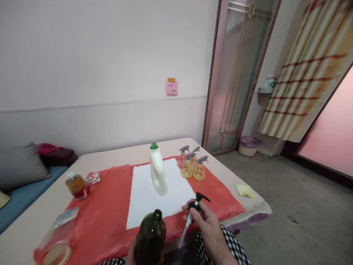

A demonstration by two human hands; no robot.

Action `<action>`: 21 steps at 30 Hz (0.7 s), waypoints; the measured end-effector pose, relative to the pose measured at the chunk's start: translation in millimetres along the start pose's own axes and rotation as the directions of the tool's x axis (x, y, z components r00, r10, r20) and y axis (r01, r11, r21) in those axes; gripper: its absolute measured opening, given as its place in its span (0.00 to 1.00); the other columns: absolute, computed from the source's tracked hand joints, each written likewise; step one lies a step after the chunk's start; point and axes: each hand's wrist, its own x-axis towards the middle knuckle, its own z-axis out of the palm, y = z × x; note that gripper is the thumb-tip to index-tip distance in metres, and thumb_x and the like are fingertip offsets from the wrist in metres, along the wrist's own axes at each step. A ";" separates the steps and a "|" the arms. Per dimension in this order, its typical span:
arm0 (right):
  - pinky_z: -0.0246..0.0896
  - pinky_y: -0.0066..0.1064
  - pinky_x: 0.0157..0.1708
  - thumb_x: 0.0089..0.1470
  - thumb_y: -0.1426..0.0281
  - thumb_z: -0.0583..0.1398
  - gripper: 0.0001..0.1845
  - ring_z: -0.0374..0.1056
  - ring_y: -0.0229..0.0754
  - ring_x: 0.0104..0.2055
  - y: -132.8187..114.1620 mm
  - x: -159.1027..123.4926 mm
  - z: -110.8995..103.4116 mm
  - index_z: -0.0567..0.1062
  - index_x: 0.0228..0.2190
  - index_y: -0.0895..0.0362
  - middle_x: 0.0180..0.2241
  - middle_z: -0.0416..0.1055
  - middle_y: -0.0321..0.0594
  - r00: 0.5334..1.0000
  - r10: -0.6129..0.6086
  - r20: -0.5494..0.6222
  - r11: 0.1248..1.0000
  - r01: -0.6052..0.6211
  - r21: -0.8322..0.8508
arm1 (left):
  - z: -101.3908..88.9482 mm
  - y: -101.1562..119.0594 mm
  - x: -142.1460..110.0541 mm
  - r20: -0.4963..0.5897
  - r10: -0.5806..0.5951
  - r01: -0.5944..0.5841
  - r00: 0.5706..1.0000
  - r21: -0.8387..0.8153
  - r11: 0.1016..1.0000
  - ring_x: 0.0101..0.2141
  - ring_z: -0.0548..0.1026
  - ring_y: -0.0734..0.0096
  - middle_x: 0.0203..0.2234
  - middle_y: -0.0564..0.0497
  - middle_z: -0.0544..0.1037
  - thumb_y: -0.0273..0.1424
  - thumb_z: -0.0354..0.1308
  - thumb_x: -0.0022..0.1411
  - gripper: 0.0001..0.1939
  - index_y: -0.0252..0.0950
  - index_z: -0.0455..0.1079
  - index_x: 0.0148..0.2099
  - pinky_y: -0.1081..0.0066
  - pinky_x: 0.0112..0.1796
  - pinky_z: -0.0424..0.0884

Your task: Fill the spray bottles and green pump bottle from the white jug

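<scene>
My left hand (131,253) is wrapped round a dark green bottle (151,237) at the lower middle, partly cut off by the frame's edge. The bottle's narrow neck is uncapped. To the right of it, my right hand (209,224) grips a black pump dispenser top (199,197) by its collar. Its pale dip tube (184,232) hangs down at a slant, apart from the bottle. Beyond both hands, a cream jug (158,173) with a green top stands on a white cloth (142,206).
Several small spray bottles (199,172) with grey triggers stand right of the jug on a red plastic sheet (110,206). At the left are an amber-liquid jar (76,186) and a clear plastic bag (59,232). Yellow paper notes (245,191) lie near the table's right edge.
</scene>
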 end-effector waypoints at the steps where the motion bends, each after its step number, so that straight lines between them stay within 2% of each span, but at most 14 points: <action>1: 0.69 0.34 0.36 0.49 0.47 0.67 0.26 0.74 0.43 0.33 0.2 11.8 1.1 0.76 0.37 0.56 0.36 0.78 0.43 1.000 -0.005 0.000 1.000 0.005 -0.027 | 9.7 7.1 0.2 -0.006 0.072 -0.072 0.997 0.000 0.997 0.37 0.84 0.50 0.38 0.41 0.85 0.36 0.59 0.64 0.27 0.41 0.68 0.65 0.59 0.35 0.78; 3: 0.68 0.34 0.33 0.49 0.44 0.63 0.28 0.74 0.44 0.31 4.2 42.2 4.9 0.74 0.35 0.56 0.35 0.77 0.43 1.000 -0.030 0.004 0.990 0.030 -0.136 | 35.2 21.8 0.7 -0.022 0.240 -0.240 0.970 0.002 0.971 0.38 0.84 0.52 0.40 0.43 0.85 0.34 0.59 0.64 0.25 0.45 0.70 0.63 0.58 0.36 0.79; 5: 0.67 0.33 0.29 0.51 0.43 0.58 0.28 0.75 0.45 0.31 13.0 79.1 10.8 0.71 0.34 0.55 0.33 0.76 0.42 0.998 -0.067 0.015 0.955 0.068 -0.290 | 66.6 37.1 1.4 -0.056 0.378 -0.378 0.924 0.014 0.926 0.38 0.84 0.55 0.41 0.45 0.85 0.32 0.57 0.65 0.22 0.45 0.71 0.61 0.58 0.35 0.80; 8: 0.65 0.33 0.27 0.54 0.47 0.55 0.22 0.75 0.45 0.29 33.4 135.0 21.8 0.68 0.32 0.54 0.30 0.74 0.40 0.997 -0.068 0.025 0.910 0.072 -0.409 | 114.2 59.4 4.1 -0.092 0.492 -0.490 0.866 0.044 0.871 0.39 0.83 0.58 0.42 0.45 0.85 0.32 0.55 0.66 0.17 0.43 0.75 0.56 0.56 0.38 0.80; 11: 0.63 0.32 0.29 0.56 0.55 0.56 0.15 0.73 0.43 0.27 57.8 174.3 29.8 0.68 0.32 0.54 0.29 0.74 0.38 0.999 -0.039 0.028 0.831 0.048 -0.554 | 149.9 76.9 12.9 -0.086 0.569 -0.561 0.818 0.097 0.822 0.41 0.82 0.59 0.43 0.45 0.84 0.32 0.55 0.66 0.13 0.40 0.77 0.49 0.57 0.38 0.80; 15: 0.60 0.34 0.34 0.58 0.60 0.58 0.11 0.75 0.48 0.36 82.6 190.7 30.8 0.72 0.36 0.54 0.32 0.77 0.44 0.998 0.048 0.040 0.626 0.001 -0.780 | 175.8 92.2 34.7 -0.064 0.636 -0.620 0.769 0.169 0.766 0.43 0.80 0.60 0.47 0.48 0.82 0.39 0.59 0.65 0.12 0.42 0.78 0.46 0.58 0.39 0.79; 18: 0.59 0.36 0.37 0.59 0.62 0.60 0.11 0.75 0.53 0.43 88.8 189.6 28.3 0.73 0.40 0.55 0.38 0.79 0.49 0.991 0.109 0.078 0.449 0.021 -0.893 | 186.0 100.4 53.8 -0.035 0.635 -0.619 0.772 0.185 0.763 0.48 0.78 0.59 0.51 0.50 0.80 0.47 0.60 0.63 0.15 0.45 0.78 0.46 0.57 0.41 0.78; 21: 0.59 0.37 0.39 0.60 0.66 0.60 0.11 0.76 0.54 0.44 89.4 189.2 25.3 0.72 0.43 0.57 0.41 0.79 0.52 0.981 0.163 0.109 0.306 0.055 -0.950 | 190.9 106.4 70.2 0.024 0.633 -0.621 0.774 0.223 0.751 0.53 0.75 0.57 0.53 0.49 0.79 0.50 0.60 0.63 0.18 0.46 0.77 0.47 0.57 0.43 0.77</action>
